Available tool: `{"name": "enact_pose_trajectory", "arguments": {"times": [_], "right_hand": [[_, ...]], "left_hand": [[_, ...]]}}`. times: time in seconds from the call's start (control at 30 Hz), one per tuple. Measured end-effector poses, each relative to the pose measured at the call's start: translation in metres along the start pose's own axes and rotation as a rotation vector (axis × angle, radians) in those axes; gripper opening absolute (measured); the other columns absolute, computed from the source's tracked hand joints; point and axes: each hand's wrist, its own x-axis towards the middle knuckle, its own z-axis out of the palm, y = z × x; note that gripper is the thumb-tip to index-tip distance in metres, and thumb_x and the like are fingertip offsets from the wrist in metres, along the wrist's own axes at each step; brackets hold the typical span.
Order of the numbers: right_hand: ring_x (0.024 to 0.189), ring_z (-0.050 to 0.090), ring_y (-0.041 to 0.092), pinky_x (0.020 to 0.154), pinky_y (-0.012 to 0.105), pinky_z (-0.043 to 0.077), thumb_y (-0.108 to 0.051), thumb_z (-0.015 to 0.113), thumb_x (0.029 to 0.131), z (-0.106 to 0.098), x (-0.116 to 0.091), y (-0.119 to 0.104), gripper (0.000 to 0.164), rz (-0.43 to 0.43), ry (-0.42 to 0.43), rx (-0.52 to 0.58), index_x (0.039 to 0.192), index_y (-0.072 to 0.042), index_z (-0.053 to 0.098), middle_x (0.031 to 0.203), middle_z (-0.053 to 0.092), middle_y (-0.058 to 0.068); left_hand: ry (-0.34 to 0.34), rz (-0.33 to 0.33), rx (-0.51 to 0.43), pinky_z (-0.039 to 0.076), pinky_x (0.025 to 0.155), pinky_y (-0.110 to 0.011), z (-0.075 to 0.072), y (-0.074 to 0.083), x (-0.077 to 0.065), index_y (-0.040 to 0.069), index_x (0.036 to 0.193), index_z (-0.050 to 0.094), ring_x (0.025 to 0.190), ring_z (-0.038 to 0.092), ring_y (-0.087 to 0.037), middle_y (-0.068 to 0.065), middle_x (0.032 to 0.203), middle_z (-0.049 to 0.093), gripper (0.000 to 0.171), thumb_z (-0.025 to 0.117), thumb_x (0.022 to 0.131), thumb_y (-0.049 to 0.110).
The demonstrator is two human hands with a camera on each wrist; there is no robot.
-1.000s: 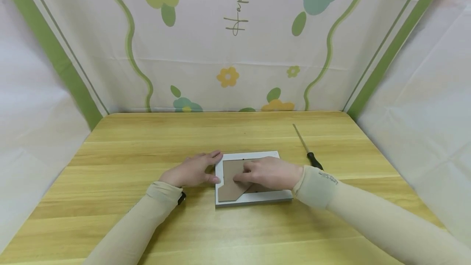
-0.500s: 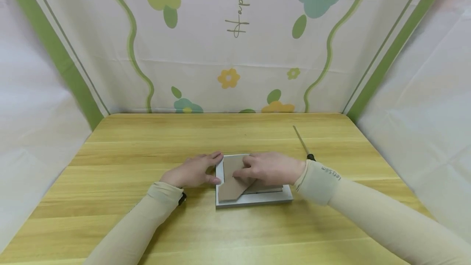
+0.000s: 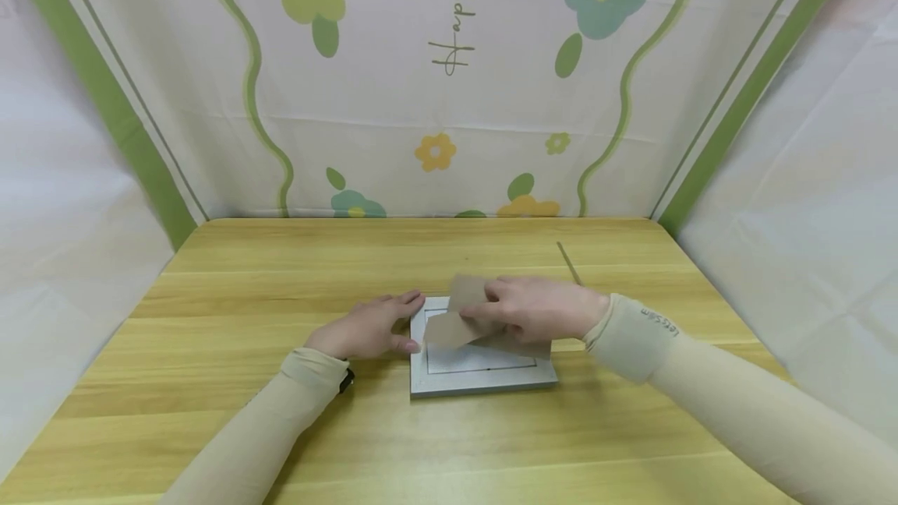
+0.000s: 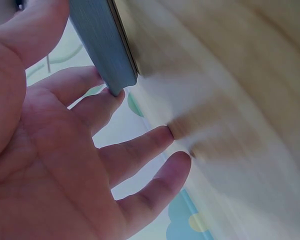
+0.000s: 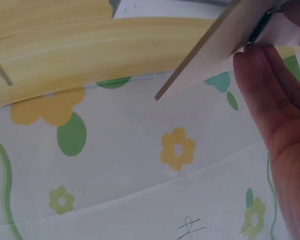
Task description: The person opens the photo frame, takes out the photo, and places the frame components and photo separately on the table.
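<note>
A silver-white picture frame (image 3: 484, 383) lies face down on the wooden table. My left hand (image 3: 368, 326) rests against its left edge, thumb and fingers spread. In the left wrist view, fairly straight fingertips touch the side of the frame (image 4: 102, 42). My right hand (image 3: 536, 309) pinches the brown backing board (image 3: 466, 291) by its stand leg (image 3: 445, 330). The board is tilted above the frame, and a white sheet (image 3: 477, 359) shows in the opening below. In the right wrist view, the board (image 5: 205, 57) slants up beside the fingers of my right hand (image 5: 285, 115).
A screwdriver's metal shaft (image 3: 569, 263) lies to the right, its handle hidden behind my right arm. A flowered cloth (image 3: 393, 92) hangs behind the table (image 3: 337, 443), with pale cloth on both sides.
My right hand has lifted the backing board out of the frame, moving up and slightly right. The white sheet beneath has come into view. The left hand has stayed in place.
</note>
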Motion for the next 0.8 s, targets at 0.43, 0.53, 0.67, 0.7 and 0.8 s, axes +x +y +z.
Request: {"name": "enact_pose_trajectory", "arguments": {"times": [0.43,0.53,0.67,0.7,0.8], "right_hand": [[0.059,0.046,0.018,0.05,0.028,0.042,0.005,0.067,0.073,-0.024,-0.017,0.05,0.053,0.279,0.319,0.087,0.124,-0.005,0.065,0.076,0.052,0.008],[0.061,0.049,0.02,0.051,0.031,0.043,0.001,0.067,0.074,-0.027,-0.017,0.06,0.045,0.446,0.265,0.142,0.118,-0.008,0.064,0.075,0.053,0.007],[0.063,0.053,0.02,0.056,0.033,0.046,-0.006,0.069,0.076,-0.024,-0.013,0.069,0.047,0.652,0.139,0.272,0.122,-0.01,0.062,0.081,0.061,0.007],[0.065,0.054,0.022,0.059,0.034,0.047,-0.007,0.069,0.076,-0.022,-0.012,0.072,0.048,0.693,0.112,0.296,0.123,-0.01,0.061,0.084,0.062,0.009],[0.073,0.056,0.024,0.066,0.037,0.049,-0.01,0.07,0.077,-0.013,-0.007,0.08,0.048,0.762,0.078,0.342,0.124,-0.009,0.061,0.093,0.064,0.01]], "left_hand": [[-0.01,-0.006,-0.01,0.02,0.111,-0.066,-0.001,0.002,-0.003,0.015,0.157,0.028,0.144,0.023,-0.044,-0.005,0.163,0.02,0.083,0.07,0.09,0.041],[-0.008,-0.006,-0.009,0.02,0.111,-0.067,-0.001,0.001,-0.003,0.015,0.157,0.028,0.144,0.023,-0.044,-0.005,0.163,0.02,0.083,0.07,0.09,0.041],[-0.008,-0.004,-0.007,0.021,0.111,-0.066,0.0,0.0,-0.002,0.015,0.157,0.029,0.144,0.024,-0.043,-0.005,0.163,0.02,0.083,0.07,0.09,0.041],[-0.008,-0.002,-0.007,0.021,0.111,-0.066,0.0,0.0,-0.002,0.015,0.157,0.029,0.144,0.024,-0.043,-0.005,0.163,0.02,0.083,0.07,0.09,0.041],[-0.007,0.005,-0.005,0.021,0.112,-0.063,0.0,0.0,-0.002,0.015,0.157,0.029,0.144,0.024,-0.042,-0.004,0.163,0.021,0.083,0.07,0.09,0.042]]}}
